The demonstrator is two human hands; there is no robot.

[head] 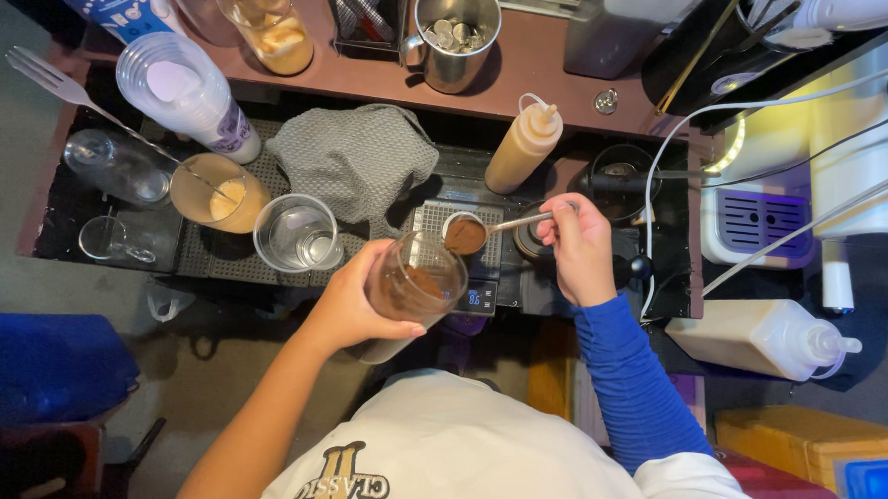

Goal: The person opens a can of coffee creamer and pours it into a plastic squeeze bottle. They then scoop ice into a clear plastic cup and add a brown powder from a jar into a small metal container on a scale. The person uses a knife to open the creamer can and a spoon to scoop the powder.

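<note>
The left hand (347, 305) grips a jar (412, 288) of brown powder, tilted toward the scoop (467, 235), probably so powder is easy to reach. The right hand (579, 247) has its fingers closed on the scoop handle, above a small scale (455, 220). The dark tabletop (572, 65) is crowded with cups and bottles.
</note>
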